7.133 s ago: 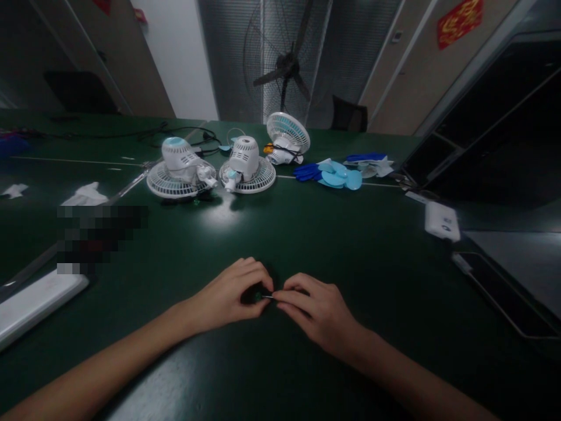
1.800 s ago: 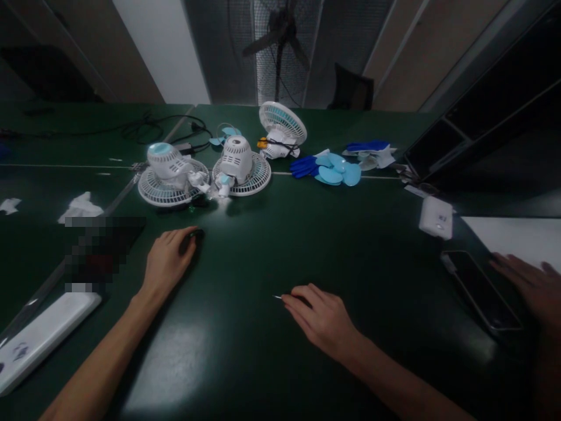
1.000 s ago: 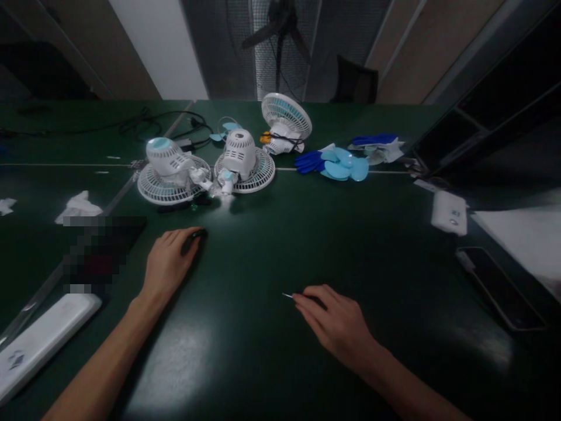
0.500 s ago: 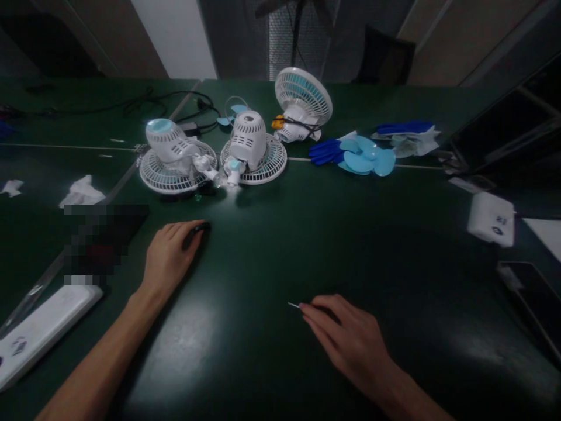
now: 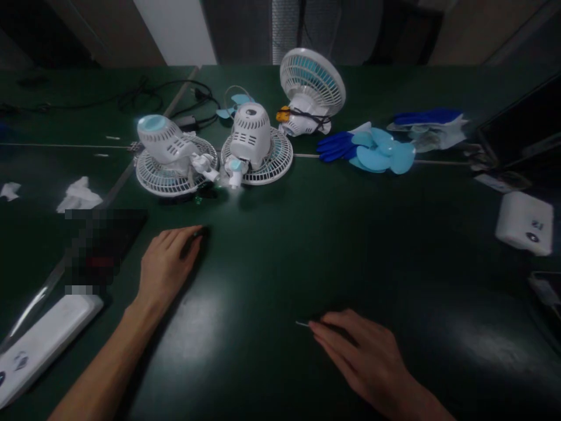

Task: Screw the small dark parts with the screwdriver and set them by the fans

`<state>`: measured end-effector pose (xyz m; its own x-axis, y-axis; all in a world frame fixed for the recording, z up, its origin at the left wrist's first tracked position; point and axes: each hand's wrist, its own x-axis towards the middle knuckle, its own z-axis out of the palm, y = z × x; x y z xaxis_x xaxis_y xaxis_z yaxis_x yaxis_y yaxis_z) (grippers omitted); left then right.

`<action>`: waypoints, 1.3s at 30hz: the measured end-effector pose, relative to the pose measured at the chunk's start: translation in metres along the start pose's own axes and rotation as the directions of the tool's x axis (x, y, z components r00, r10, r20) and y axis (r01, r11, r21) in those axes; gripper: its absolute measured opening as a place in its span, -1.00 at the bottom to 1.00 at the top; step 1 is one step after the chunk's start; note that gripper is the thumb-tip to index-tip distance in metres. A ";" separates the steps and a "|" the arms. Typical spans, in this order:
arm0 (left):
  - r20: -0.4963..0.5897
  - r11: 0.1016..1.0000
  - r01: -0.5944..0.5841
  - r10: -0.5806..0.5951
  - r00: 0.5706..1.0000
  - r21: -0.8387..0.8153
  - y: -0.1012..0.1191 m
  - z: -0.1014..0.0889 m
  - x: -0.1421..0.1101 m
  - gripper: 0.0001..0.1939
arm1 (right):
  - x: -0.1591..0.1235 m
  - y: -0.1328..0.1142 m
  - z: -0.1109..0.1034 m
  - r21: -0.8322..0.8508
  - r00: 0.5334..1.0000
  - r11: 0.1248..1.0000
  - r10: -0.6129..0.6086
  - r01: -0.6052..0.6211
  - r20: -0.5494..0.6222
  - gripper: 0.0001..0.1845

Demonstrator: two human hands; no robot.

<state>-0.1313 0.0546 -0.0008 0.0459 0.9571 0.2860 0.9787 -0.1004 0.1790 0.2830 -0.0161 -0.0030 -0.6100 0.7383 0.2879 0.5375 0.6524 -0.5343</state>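
Observation:
My left hand [image 5: 169, 257] rests on the dark green table at left of centre, its thumb and fingers closed on a small dark piece [image 5: 197, 232] that they mostly cover. Lower right, my right hand [image 5: 363, 354] pinches a thin metal shaft [image 5: 302, 324], whose bare end points left. Its other end is hidden in the fingers. Beyond the left hand, two white fans, a left one [image 5: 164, 143] and a middle one [image 5: 250, 140], lie grille down. A small green piece [image 5: 198, 200] lies by the left fan.
A third fan [image 5: 311, 85] leans farther back. Blue gloves [image 5: 335, 146] and light-blue fan blades [image 5: 383, 151] lie right of it. A white box [image 5: 525, 223] and a dark phone-like device [image 5: 546, 286] are at right. A long white case [image 5: 48, 345] and crumpled tissue [image 5: 79, 195] are at left.
My hands, earlier together over a green piece and the metal shaft, are now apart. Lately the right hand has shifted right and nearer with the shaft; the view has tilted down. Another person's hand has left the right side.

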 end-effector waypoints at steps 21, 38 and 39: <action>0.093 0.735 -0.429 0.551 0.830 -0.525 0.091 -0.001 -0.029 -0.76 | -0.004 -0.008 0.002 -0.125 0.992 0.989 -0.094 0.083 -0.086 -0.76; 0.066 0.645 -0.444 0.608 0.791 -0.622 0.137 0.000 -0.073 -0.77 | -0.010 -0.016 0.003 -0.238 0.974 0.955 -0.206 0.179 -0.091 -0.82; 0.064 0.644 -0.445 0.608 0.791 -0.622 0.137 -0.001 -0.073 -0.77 | -0.010 -0.016 0.003 -0.241 0.973 0.952 -0.213 0.187 -0.087 -0.82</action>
<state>-0.0006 -0.0295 0.0033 0.6442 0.7138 0.2747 0.4858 -0.6593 0.5739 0.2787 -0.0346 0.0006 -0.6577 0.5940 0.4632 0.5378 0.8009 -0.2634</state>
